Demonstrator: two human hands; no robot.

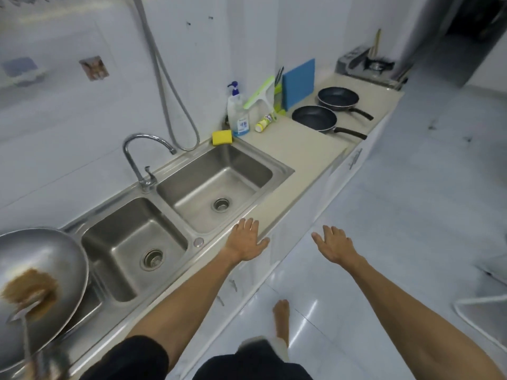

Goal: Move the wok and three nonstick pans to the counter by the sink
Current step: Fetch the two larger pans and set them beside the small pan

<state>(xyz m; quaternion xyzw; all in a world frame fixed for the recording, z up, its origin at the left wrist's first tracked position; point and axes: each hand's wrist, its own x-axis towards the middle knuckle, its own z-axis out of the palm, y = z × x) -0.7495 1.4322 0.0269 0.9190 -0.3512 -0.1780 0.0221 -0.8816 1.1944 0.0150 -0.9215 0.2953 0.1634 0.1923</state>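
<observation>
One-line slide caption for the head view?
Empty hands reach toward two nonstick pans; wok beside sink.

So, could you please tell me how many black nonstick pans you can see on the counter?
2. The nearer pan sits on the beige counter right of the sink; the farther pan is just behind it, by the blue cutting board. A third isn't in view.

Steel wok [41,270] left of sink, 2 black pans [314,118] [338,98] on far counter

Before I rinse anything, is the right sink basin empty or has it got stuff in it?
Empty. The right basin shows bare steel down to its drain, with no dishes or standing water visible.
</observation>
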